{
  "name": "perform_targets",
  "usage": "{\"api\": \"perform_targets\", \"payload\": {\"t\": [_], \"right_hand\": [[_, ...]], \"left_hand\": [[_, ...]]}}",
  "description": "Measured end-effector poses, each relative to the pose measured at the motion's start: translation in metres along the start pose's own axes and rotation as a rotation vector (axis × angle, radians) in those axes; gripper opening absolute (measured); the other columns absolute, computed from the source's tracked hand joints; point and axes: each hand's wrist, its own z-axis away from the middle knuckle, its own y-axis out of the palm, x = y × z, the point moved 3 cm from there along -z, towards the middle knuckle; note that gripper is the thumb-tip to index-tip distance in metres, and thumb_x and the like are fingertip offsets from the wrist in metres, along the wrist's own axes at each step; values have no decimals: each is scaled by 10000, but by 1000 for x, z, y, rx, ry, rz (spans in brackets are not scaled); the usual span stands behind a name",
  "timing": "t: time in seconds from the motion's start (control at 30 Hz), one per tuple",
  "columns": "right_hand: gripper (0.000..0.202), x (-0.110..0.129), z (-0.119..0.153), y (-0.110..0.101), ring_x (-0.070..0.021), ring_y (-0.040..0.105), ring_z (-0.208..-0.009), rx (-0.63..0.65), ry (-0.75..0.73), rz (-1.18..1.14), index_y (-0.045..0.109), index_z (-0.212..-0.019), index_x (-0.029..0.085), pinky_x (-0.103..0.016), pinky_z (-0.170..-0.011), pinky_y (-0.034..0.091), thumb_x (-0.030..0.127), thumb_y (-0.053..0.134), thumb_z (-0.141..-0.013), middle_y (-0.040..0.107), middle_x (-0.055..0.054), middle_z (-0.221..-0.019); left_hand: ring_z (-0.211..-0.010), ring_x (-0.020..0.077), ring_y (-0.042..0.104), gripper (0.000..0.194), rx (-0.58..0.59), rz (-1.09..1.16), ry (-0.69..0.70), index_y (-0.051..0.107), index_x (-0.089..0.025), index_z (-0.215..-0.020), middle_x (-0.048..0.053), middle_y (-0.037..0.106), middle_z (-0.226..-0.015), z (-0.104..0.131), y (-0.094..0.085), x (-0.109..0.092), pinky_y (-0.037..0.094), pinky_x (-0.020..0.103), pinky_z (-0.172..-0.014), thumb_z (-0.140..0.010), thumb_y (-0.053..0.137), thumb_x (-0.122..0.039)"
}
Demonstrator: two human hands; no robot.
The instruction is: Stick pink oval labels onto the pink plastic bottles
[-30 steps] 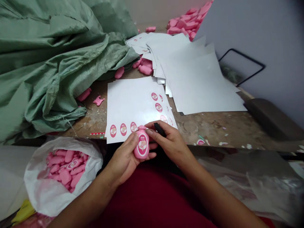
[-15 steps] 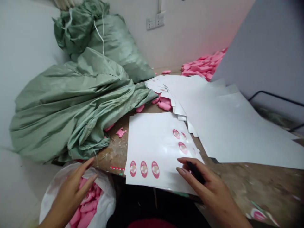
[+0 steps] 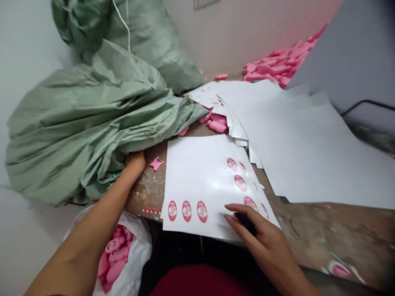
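My left hand (image 3: 135, 163) reaches under the edge of a green woven sack (image 3: 101, 115); its fingers are hidden there. Over the lower right of a white sticker sheet (image 3: 197, 172), my right hand (image 3: 262, 234) has a dark, narrow object (image 3: 246, 223) in its grasp, with thumb and forefinger extended and slightly apart. Oval pink stickers (image 3: 202, 211) line the sheet's bottom edge and right side. Left of the sheet lies a small pink scrap (image 3: 156, 163).
A white bag (image 3: 140, 250) of pink pieces stands below the table's left edge. Large white sheets (image 3: 308, 152) cover the right side. A pink heap (image 3: 277, 63) lies at the back, and a stuffed green sack (image 3: 166, 49) leans on the wall.
My left hand has moved forward from above the white bag to under the green sack's edge. My right hand has stayed over the sticker sheet with the dark object. The view has tilted down.
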Motion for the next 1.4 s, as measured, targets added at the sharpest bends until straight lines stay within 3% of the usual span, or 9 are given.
{"api": "perform_targets", "payload": {"t": [0.13,0.2,0.27,0.33,0.47,0.57,0.67,0.87,1.4], "right_hand": [[338,11,1,-3,-230,711,-811,23,24,-4,685,-1036,227,-342,-714,546,491,575,-856,753,-66,-905],[353,16,-1,-4,-222,682,-743,39,32,61,644,-1087,220,-345,-678,515,489,532,-888,733,-57,-846],[309,19,-4,-6,-216,649,-686,52,25,153,617,-1079,223,-343,-645,479,447,467,-927,720,-49,-819],[239,22,-9,-7,-215,640,-692,64,-11,234,615,-1006,230,-338,-644,452,383,443,-940,726,-52,-850],[174,26,-16,-3,-211,641,-736,66,-146,340,632,-925,228,-327,-679,411,309,478,-932,727,-53,-857],[169,30,-18,3,-203,627,-696,59,-211,414,643,-939,214,-317,-665,359,277,486,-939,720,-44,-793],[160,32,-21,11,-181,586,-620,59,-255,480,635,-908,203,-323,-684,314,262,491,-946,708,-21,-734],[181,32,-24,16,-148,507,-559,40,-265,592,610,-874,207,-322,-700,266,269,464,-962,727,-14,-769],[172,33,-25,18,-159,534,-564,76,-205,556,607,-846,204,-319,-678,296,262,477,-943,704,-14,-695]], "left_hand": [[-1226,360,546,280,1,128,-89,688,-187,-1114,87,706,-1104,14,-8,-11,359,522,-1052,-893,520,-230],[-1238,313,532,293,-6,210,-84,657,-218,-1145,27,690,-1106,34,-11,-28,342,474,-1088,-874,549,-245],[-1153,256,577,298,-4,306,-60,628,-231,-1145,11,682,-1077,62,-9,-51,405,402,-1041,-855,590,-290],[-1002,213,638,302,92,563,-75,609,-216,-1113,30,693,-1018,92,1,-75,490,344,-916,-836,632,-334],[-907,197,692,397,396,1358,-310,575,-178,-1127,65,721,-969,137,36,-115,531,316,-828,-788,717,-330],[-899,180,704,365,366,1554,-440,573,-169,-1147,71,718,-1008,146,52,-125,530,304,-852,-826,697,-290],[-893,180,705,377,338,1580,-515,564,-168,-1204,81,713,-1035,146,59,-124,529,312,-856,-852,671,-250],[-961,198,683,412,363,1532,-539,568,-175,-1228,86,703,-1048,145,58,-124,512,325,-886,-837,685,-231],[-1053,232,656,322,411,1488,-518,600,-160,-1117,97,705,-1051,142,61,-123,469,382,-976,-824,698,-252]]}}
